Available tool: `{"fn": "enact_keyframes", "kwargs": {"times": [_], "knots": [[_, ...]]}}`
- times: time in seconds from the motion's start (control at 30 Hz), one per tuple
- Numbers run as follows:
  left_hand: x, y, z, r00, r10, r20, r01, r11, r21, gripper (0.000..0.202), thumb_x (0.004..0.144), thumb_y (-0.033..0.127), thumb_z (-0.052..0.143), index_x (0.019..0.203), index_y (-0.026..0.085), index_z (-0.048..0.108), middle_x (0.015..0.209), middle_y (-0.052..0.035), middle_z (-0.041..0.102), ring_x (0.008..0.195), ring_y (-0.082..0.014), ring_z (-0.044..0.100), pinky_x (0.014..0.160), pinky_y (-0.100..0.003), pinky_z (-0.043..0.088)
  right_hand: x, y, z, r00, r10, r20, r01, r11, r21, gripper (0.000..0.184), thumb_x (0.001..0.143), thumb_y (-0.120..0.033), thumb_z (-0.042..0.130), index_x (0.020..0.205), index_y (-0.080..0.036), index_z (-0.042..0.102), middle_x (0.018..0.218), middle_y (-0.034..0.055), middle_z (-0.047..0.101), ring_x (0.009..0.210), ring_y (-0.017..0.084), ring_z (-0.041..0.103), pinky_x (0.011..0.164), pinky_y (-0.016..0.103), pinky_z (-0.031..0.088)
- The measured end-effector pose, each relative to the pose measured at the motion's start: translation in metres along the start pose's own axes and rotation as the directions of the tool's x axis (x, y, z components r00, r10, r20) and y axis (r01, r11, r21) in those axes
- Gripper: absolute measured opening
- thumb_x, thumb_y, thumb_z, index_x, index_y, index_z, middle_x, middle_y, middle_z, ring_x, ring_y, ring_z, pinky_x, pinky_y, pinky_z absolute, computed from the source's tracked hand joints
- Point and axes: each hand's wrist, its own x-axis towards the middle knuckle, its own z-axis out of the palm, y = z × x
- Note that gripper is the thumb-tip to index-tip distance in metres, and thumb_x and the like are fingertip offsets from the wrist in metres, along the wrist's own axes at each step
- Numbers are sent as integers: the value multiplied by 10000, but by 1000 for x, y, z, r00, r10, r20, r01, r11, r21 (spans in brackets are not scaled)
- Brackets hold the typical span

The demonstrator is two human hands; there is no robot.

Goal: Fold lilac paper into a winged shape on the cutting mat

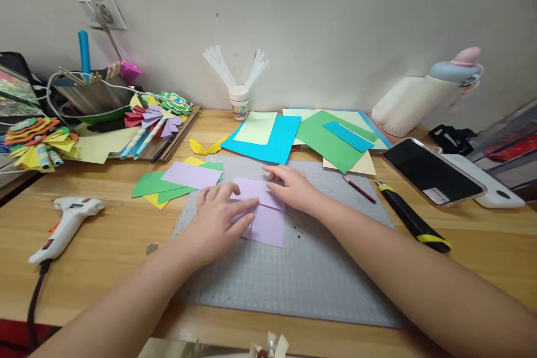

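Observation:
Light purple paper (268, 226) lies on the grey cutting mat (335, 274). An edge runs across it, and I cannot tell whether it is one folded sheet or two overlapping pieces. My left hand (220, 221) rests on its left side, fingers spread and pointing right. At the upper right edge, my right hand (291, 187) touches the paper with its fingertips, thumb and forefinger apart. Just left of the hands, another purple strip (191, 174) lies over green paper (153, 183) and yellow pieces.
A white glue gun (69, 226) lies at left. Right of the mat are a pencil (359, 190), a black-and-yellow cutter (411, 218) and a phone (434, 170). Behind are blue paper (268, 151), green paper (335, 142), a paper cup (239, 103) with white sticks, and paper flowers (161, 117).

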Motion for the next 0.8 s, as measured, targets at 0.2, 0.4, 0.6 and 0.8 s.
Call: {"fn": "enact_keyframes", "kwargs": {"times": [0.2,0.4,0.6,0.8], "knots": [[-26,-9,11,942,-195,-273,174,980,-99,387,950,361,437,1312,324,570,1231,-90,486,1198,-302,455,1007,-575,314,-8,5,-1,995,82,60,-90,987,133,335,941,-335,591,1234,-173,569,1221,92,600,1005,224,629,834,431,545],[-51,-5,17,979,-105,-173,100,994,-33,477,885,412,563,1350,323,516,1340,-92,484,1250,-328,437,1025,-597,298,-41,14,0,995,88,37,-95,965,245,302,922,-257,592,1212,-172,586,1022,59,652,822,171,630,764,368,533],[-56,11,17,958,183,-222,-157,979,129,400,868,337,642,1259,296,567,1308,-61,604,1222,-290,510,1069,-515,243,-64,12,3,996,-7,-91,35,948,317,408,817,-237,629,1223,-208,609,1112,83,617,928,221,567,883,428,430],[-57,22,12,842,411,-350,-367,911,187,186,933,123,517,973,242,655,999,10,749,1058,-190,645,1049,-380,264,-70,18,3,985,-89,-151,155,847,509,346,877,-386,580,1190,-254,645,1170,76,619,1053,246,565,958,440,405]]}}
